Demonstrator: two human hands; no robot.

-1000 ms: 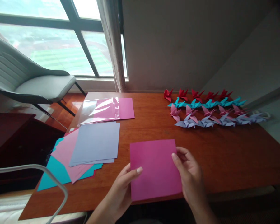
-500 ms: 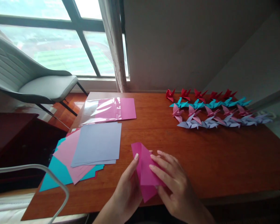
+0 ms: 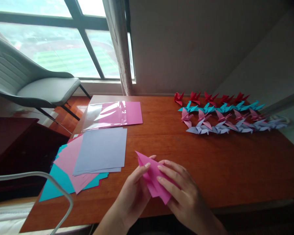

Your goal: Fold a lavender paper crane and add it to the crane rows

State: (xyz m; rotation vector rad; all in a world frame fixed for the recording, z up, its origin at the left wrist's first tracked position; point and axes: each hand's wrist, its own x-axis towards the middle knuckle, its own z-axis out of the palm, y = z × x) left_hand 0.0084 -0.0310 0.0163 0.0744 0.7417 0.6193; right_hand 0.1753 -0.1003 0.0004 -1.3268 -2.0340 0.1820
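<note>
A bright pink sheet of origami paper (image 3: 154, 174), partly folded, is held between both hands above the near edge of the table. My left hand (image 3: 134, 189) grips its left side, with the thumb on top and fingers behind. Closed on the right side is my right hand (image 3: 182, 186), several fingertips pressing the paper's upper face; its thumb is hidden. The paper comes to a point at the upper left, and its lower flaps hang a little apart.
Purple-grey sheets (image 3: 101, 150) overlap pink (image 3: 68, 158) and turquoise paper (image 3: 55, 186) at left. Behind lies a clear packet of magenta paper (image 3: 134, 112). Folded paper cranes (image 3: 203, 127) stand in rows at right. A white cable (image 3: 61, 192) arches over the table's (image 3: 235, 169) left corner.
The pink paper has been folded narrower, its left part brought in toward the right. My left thumb has shifted slightly right; the right hand has barely moved.
</note>
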